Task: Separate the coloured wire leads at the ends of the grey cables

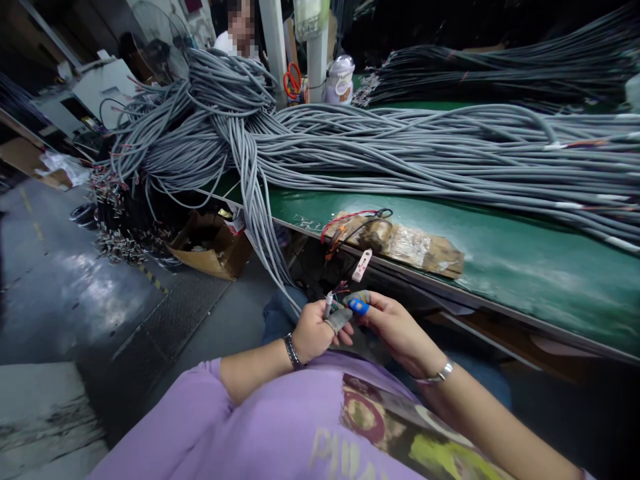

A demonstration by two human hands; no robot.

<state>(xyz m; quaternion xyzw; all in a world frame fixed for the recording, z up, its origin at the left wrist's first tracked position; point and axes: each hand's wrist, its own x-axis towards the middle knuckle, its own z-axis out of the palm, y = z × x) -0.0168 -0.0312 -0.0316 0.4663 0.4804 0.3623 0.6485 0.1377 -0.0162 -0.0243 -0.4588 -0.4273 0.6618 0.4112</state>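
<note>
My left hand [316, 330] is closed around the end of a grey cable [285, 287], which runs down to it from the bundle on the bench. A white sleeve [329, 305] and thin coloured wires [341, 288] stick up out of that grip. A grey cover sits on the left thumb. Close beside it, my right hand [387, 320] pinches at the thin wires, with a blue cover on one digit and a grey-yellow one on another. The fingertips of both hands nearly meet, so exactly which wires the right hand grips is hard to make out.
Long grey cables [400, 147] lie across the green bench [525, 273], heaped at its left end. Near the front edge is a taped cardboard strip [425, 250] with red and black leads. A cardboard box [213, 250] stands below. Behind the heap is another person [239, 37].
</note>
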